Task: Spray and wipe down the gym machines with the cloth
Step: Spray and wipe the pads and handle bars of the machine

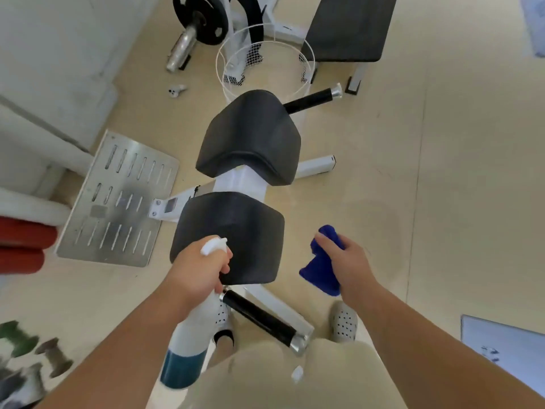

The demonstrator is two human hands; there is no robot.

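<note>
Head view: left hand [198, 268] grips spray bottle [188, 340], right hand [348, 265] holds cloth [320, 270].

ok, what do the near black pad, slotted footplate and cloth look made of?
Near pad: likely black vinyl over foam; matte, rounded soft edges.
Footplate: bare metal, steel or aluminium; dull grey sheen, punched slots, scuffs.
Cloth: blue fabric, perhaps microfibre; fuzzy, droops in folds from the right hand.

The left hand [200, 267] gripped a white spray bottle [188, 343], its nozzle over the near black pad [236, 228]. Just beside it, the right hand [349, 267] held a blue cloth [321, 267] above the floor [442, 202].
</note>
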